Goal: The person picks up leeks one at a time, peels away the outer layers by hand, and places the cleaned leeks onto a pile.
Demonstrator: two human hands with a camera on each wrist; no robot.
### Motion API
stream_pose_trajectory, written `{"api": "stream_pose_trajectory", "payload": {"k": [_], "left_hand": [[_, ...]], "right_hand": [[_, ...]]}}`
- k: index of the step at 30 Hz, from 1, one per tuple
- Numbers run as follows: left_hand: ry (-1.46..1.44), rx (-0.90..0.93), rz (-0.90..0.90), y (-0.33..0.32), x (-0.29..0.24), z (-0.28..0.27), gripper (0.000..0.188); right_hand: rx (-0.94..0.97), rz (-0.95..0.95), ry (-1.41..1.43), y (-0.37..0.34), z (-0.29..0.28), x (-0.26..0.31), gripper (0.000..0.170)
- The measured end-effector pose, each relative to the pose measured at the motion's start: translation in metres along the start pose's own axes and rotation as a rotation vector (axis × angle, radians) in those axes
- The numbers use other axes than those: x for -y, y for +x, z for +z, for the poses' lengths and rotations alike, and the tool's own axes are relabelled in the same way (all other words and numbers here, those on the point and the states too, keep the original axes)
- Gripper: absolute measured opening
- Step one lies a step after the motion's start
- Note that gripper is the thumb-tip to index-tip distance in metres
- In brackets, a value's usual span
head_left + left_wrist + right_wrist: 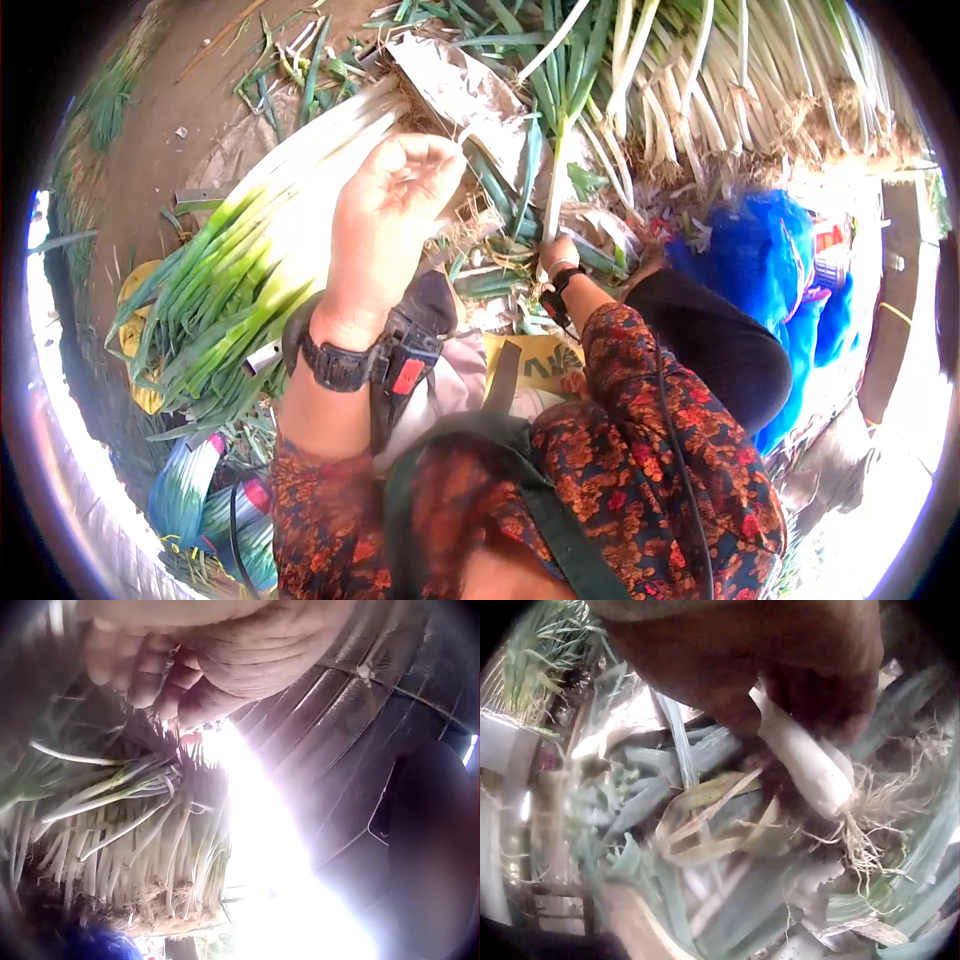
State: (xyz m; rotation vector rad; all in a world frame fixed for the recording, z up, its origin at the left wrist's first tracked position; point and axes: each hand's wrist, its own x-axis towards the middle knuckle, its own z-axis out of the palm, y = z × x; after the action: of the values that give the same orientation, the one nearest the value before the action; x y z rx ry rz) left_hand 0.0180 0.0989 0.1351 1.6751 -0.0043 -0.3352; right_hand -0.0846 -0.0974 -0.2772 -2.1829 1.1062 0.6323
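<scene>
In the head view the left hand (395, 210) is raised, palm up, with its fingers bent loosely and nothing visible in it. The left wrist view shows that hand (217, 660) along the top edge. My right hand (562, 258) grips the lower white stem of a green onion (556, 180), whose leaves point away from the body. Seen from the right wrist, the hand (765, 667) curls round the white stem (810, 765), and stringy roots (866, 825) stick out beyond it. Loose leaves and dry husks lie beneath.
A large bundle of trimmed onions (260, 220) lies on the left. More onions with roots (740, 90) are piled at the upper right. Blue plastic (750, 260) lies to the right of the knee. Banded bundles (185, 490) are at the lower left. Leaf scraps (310, 70) litter the ground.
</scene>
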Motion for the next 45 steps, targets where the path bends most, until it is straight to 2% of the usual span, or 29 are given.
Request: {"api": "stream_pose_trajectory", "payload": {"k": [2, 3, 4, 6, 7, 8, 10, 12, 13, 14, 15, 16, 18, 21, 22, 24, 25, 26, 28, 29, 30, 32, 33, 36, 40, 41, 42, 44, 45], "left_hand": [[-0.027, 0.009, 0.038, 0.004, 0.007, -0.001, 0.014], [-0.039, 0.011, 0.053, 0.006, 0.011, -0.002, 0.015], [-0.054, 0.015, 0.070, 0.008, 0.011, -0.003, 0.015], [-0.039, -0.033, 0.039, 0.010, 0.007, -0.006, 0.016], [-0.090, -0.045, 0.015, 0.010, 0.005, -0.007, 0.015], [-0.143, -0.057, -0.005, 0.010, 0.002, -0.009, 0.015], [0.035, -0.096, 0.124, 0.016, 0.012, -0.014, 0.016], [0.108, -0.115, 0.208, 0.023, 0.022, -0.018, 0.016], [0.081, -0.124, 0.180, 0.025, 0.023, -0.018, 0.015], [0.057, -0.133, 0.149, 0.024, 0.022, -0.019, 0.015], [0.051, -0.162, 0.175, 0.022, 0.021, -0.019, 0.014], [0.031, -0.142, 0.168, 0.027, 0.028, -0.019, 0.014], [-0.008, -0.098, 0.142, 0.035, 0.047, -0.022, 0.014], [-0.102, 0.181, -0.046, 0.017, 0.044, -0.015, 0.020], [-0.130, 0.281, -0.129, 0.011, 0.044, -0.013, 0.022], [-0.262, 0.517, -0.255, 0.008, 0.047, -0.006, 0.039], [-0.361, 0.516, -0.293, 0.001, 0.045, 0.000, 0.041], [-0.461, 0.512, -0.330, -0.005, 0.043, 0.006, 0.043], [-0.619, 0.459, -0.463, -0.010, 0.043, 0.016, 0.044], [-0.753, 0.447, -0.395, -0.013, 0.048, 0.023, 0.044], [-0.735, 0.447, -0.388, -0.010, 0.052, 0.026, 0.037], [-0.749, 0.399, -0.217, -0.017, 0.055, 0.034, 0.030], [-0.846, 0.376, -0.146, -0.026, 0.043, 0.032, 0.020], [-0.973, 0.360, 0.101, -0.052, 0.007, 0.014, 0.017], [-0.962, 0.609, 0.373, -0.079, -0.009, -0.018, 0.027], [-0.913, 0.658, 0.346, -0.082, -0.002, -0.023, 0.030], [-0.754, 0.614, 0.265, -0.098, -0.002, -0.031, 0.033], [-0.367, 0.627, 0.041, -0.113, 0.013, -0.046, 0.033], [-0.026, 0.471, 0.013, -0.134, 0.008, -0.043, 0.029]], "right_hand": [[0.009, -0.045, -0.064, -0.001, -0.004, 0.011, 0.050], [0.142, -0.025, -0.063, -0.002, -0.013, 0.016, 0.050], [0.119, -0.068, 0.009, -0.006, -0.017, 0.023, 0.044], [0.186, -0.173, 0.385, 0.036, 0.038, -0.006, 0.043], [0.223, -0.189, 0.469, 0.016, 0.021, 0.008, 0.038], [0.383, -0.039, 0.592, -0.031, -0.030, 0.039, 0.042], [0.470, -0.042, 0.855, -0.082, -0.085, 0.075, 0.039], [0.441, -0.223, 0.995, -0.112, -0.123, 0.098, 0.036], [0.416, -0.341, 0.795, -0.081, -0.123, 0.091, 0.033], [0.450, -0.311, 0.718, -0.129, -0.175, 0.112, 0.033], [0.496, -0.345, 0.875, -0.141, -0.187, 0.108, 0.032], [0.541, -0.388, 1.030, -0.148, -0.200, 0.107, 0.032], [0.607, -0.474, 0.971, -0.199, -0.242, 0.098, 0.032], [0.739, -0.536, 0.906, -0.286, -0.290, 0.072, 0.031], [0.871, -0.410, 1.025, -0.313, -0.303, 0.066, 0.032], [0.958, -0.432, 1.001, -0.360, -0.319, 0.052, 0.038], [0.857, -0.491, 0.900, -0.385, -0.324, 0.049, 0.047], [0.994, -0.520, 0.924, -0.388, -0.324, 0.035, 0.051], [0.841, -0.530, 0.791, -0.415, -0.325, 0.026, 0.054], [0.888, -0.527, 0.713, -0.422, -0.328, 0.024, 0.058], [0.906, -0.456, 0.708, -0.430, -0.329, 0.021, 0.052], [0.826, -0.329, 0.598, -0.441, -0.325, 0.021, 0.045], [0.796, -0.355, 0.585, -0.437, -0.326, 0.017, 0.042], [0.861, -0.452, 0.585, -0.416, -0.327, 0.010, 0.052], [0.771, -0.509, 0.347, -0.400, -0.327, 0.030, 0.048], [0.736, -0.581, 0.271, -0.387, -0.326, 0.033, 0.042], [0.724, -0.618, 0.240, -0.378, -0.326, 0.038, 0.038], [0.397, -0.615, 0.037, -0.376, -0.323, 0.057, 0.030], [0.203, -0.831, -0.052, -0.367, -0.322, 0.060, 0.029]]}}
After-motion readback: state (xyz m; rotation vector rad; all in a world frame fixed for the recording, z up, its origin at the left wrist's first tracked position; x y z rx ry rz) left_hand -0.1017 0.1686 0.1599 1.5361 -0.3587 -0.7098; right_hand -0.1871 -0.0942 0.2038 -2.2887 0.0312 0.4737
